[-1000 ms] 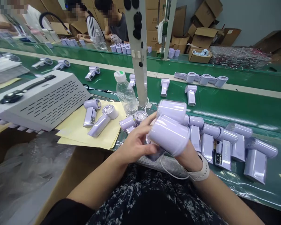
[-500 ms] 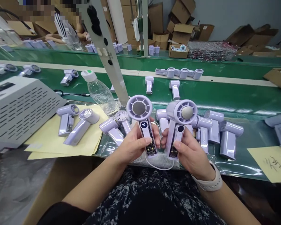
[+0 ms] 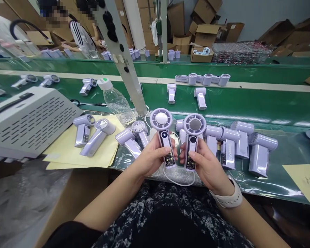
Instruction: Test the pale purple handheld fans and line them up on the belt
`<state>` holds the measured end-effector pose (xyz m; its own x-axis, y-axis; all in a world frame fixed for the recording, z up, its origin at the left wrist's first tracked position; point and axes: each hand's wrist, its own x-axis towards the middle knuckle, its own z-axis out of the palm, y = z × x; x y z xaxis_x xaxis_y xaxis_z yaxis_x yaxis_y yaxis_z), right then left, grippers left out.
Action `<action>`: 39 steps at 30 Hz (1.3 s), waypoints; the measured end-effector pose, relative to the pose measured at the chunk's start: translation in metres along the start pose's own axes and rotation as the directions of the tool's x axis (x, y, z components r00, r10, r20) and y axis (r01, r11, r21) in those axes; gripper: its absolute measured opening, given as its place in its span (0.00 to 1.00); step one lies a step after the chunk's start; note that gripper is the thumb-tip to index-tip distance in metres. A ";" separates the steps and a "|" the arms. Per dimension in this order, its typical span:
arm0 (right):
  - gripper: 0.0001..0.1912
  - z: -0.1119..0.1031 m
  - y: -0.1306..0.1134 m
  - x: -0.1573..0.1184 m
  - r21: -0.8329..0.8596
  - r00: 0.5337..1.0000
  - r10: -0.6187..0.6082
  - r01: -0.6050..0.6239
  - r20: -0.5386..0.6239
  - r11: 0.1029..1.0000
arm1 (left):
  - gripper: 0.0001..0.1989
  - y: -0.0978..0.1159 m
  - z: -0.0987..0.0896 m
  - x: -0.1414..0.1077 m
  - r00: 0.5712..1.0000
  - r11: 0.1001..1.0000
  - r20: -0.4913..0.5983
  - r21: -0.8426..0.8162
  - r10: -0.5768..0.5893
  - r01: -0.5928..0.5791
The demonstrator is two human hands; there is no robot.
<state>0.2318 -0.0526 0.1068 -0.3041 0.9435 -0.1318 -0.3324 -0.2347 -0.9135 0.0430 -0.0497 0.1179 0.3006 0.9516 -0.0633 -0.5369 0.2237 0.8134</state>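
My left hand (image 3: 155, 155) is wrapped round the handle of a lilac handheld fan (image 3: 161, 119), its thumb on the exposed circuit board. That fan's round display is lit with a white symbol. A second lilac handheld fan (image 3: 194, 124) is in my right hand (image 3: 206, 162), thumb also pressing near its bare board; its display looks dark. Both fans stand upright side by side, a little apart, heads facing me. A white cable (image 3: 179, 185) loops below them. Several more lilac fans (image 3: 260, 155) lie just right of my right hand, and others (image 3: 129, 143) left of my left.
A clear bottle (image 3: 119, 105) stands beside a slanted metal post (image 3: 126, 69). At left are a grey vented box (image 3: 36, 120) and yellow paper (image 3: 105, 151) bearing two fans. More fans lie on the green bench (image 3: 150, 98). Across it, a person in a striped sleeve (image 3: 79, 34) sits near cartons.
My view has shifted slightly left. The right-hand fan has turned from an angle to face me squarely and sits a little lower. Both hands keep their hold.
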 end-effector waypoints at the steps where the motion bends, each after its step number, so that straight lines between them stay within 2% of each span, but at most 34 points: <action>1: 0.23 0.001 0.000 0.000 0.015 1.000 0.011 -0.011 0.012 1.000 | 0.25 0.000 -0.002 0.000 1.000 1.000 -0.002 -0.017 -0.008 0.008; 7: 0.21 0.000 0.000 0.001 0.023 0.999 -0.027 0.026 0.048 0.999 | 0.27 0.000 -0.006 0.002 0.998 0.997 0.067 -0.069 -0.011 0.016; 13: 0.21 -0.004 0.004 -0.001 0.031 0.997 -0.047 0.045 0.064 0.999 | 0.21 -0.007 -0.009 0.006 0.999 1.000 0.020 -0.006 0.031 -0.031; 17: 0.13 -0.001 0.005 -0.001 0.045 0.994 -0.100 0.098 0.046 0.994 | 0.23 -0.008 -0.009 0.003 0.995 0.999 0.090 0.013 0.033 -0.034; 22: 0.13 0.001 0.003 -0.003 0.058 0.991 -0.090 0.085 0.101 0.995 | 0.21 -0.003 -0.009 0.000 0.988 0.996 0.146 0.068 0.055 -0.065; 26: 0.12 0.001 0.004 -0.003 0.037 0.992 -0.106 0.103 0.072 0.994 | 0.22 -0.006 -0.015 0.003 0.993 0.996 0.098 0.056 0.059 -0.064; 30: 0.13 0.001 0.006 -0.003 0.052 0.999 -0.045 0.044 0.013 0.998 | 0.23 -0.011 -0.017 0.007 0.998 0.995 0.024 0.071 0.063 -0.065; 35: 0.16 0.002 0.005 -0.005 0.116 1.000 0.004 0.000 -0.029 0.993 | 0.21 -0.012 -0.011 0.007 0.998 0.995 0.040 0.092 0.041 -0.045; 39: 0.13 0.003 0.001 -0.008 0.087 0.998 -0.060 0.059 0.005 0.994 | 0.21 -0.011 -0.009 0.006 0.998 0.997 0.046 0.072 0.035 -0.038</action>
<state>0.2315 -0.0605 0.1081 -0.2880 0.9547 -0.0751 -0.4265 -0.1981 -0.8825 0.0439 -0.0447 0.1032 0.3182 0.9480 -0.0083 -0.4898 0.1719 0.8547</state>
